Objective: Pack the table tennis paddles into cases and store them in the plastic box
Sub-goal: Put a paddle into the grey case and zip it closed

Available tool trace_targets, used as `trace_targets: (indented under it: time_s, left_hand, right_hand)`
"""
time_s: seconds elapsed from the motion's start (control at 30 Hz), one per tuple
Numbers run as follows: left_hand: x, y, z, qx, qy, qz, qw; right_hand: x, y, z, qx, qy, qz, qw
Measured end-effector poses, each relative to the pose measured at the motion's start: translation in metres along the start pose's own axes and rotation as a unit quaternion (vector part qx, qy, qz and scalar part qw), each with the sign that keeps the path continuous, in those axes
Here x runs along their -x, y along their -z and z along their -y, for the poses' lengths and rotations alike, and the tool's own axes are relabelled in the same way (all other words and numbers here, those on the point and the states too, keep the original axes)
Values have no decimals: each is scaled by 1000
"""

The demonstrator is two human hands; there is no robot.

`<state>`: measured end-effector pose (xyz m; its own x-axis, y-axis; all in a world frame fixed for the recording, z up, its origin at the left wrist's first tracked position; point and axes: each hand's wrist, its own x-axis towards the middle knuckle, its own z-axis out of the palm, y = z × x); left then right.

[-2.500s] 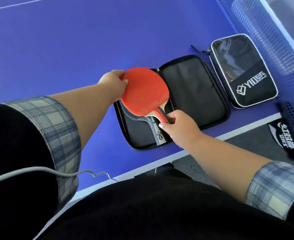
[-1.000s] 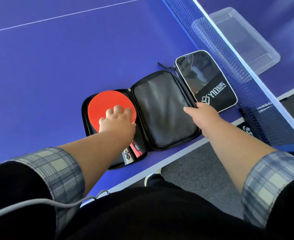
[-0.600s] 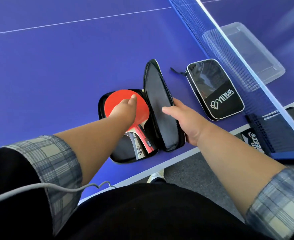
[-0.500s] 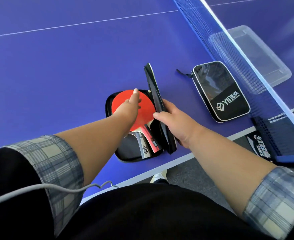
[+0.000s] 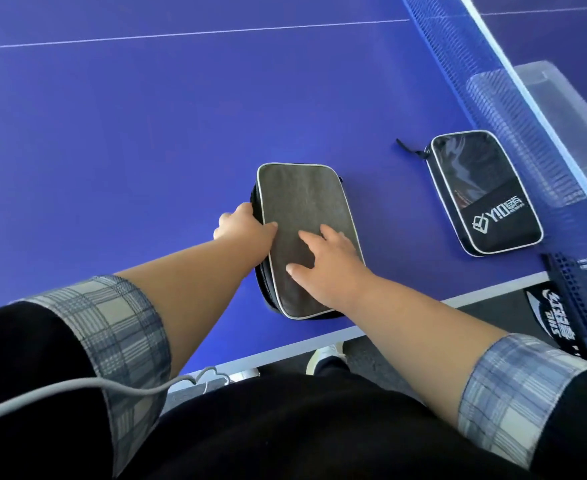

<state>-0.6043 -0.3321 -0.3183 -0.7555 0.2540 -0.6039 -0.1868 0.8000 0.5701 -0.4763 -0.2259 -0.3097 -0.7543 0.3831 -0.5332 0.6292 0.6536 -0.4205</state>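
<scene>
1. In the lower middle of the frame, the right hand point(image 5: 330, 261) lies flat with its fingers spread and straight, pressing down on the lid of the grey-black rectangular fabric case with silver piping point(image 5: 302, 202). It's not gripping anything, just pushing.
2. Just left of it, the left hand point(image 5: 242, 226) grips the case's left edge, thumb on top of the lid and fingers curled down the side.
3. What changed: half a second ago that lid stood upright and the red paddle was showing inside, with the left hand on it. Now the lid's folded right over and the paddles are out of sight, presumably sandwiched inside.
4. So this case is loaded and closed, but I reckon it isn't zipped yet, since the zip track down the left side looks slack.
5. Further out, right of centre, the second black case with a clear window and white logo point(image 5: 486, 192) lies on the blue table point(image 5: 146, 133), well apart.
6. Upper right, behind the blue net point(image 5: 458, 64), sits the clear plastic box point(image 5: 555, 109). Neither case is in it yet.
</scene>
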Motion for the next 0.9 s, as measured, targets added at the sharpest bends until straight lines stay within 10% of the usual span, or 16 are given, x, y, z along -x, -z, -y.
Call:
trace_targets:
  time_s: [0.23,0.47,0.9]
  left_hand:
    - [-12,-18,8,-20,33,-48,998]
    - [-22,-64,-21,-326,-312,-88,888]
    - [-42,-99,-28,-378,-291,-105,873]
  right_hand:
    - [-14,-3,-40,31,-14,2,999]
    - [-39,23,-64,-89,6,-119,989]
    - [-166,94,-67,-295,-208,56,931]
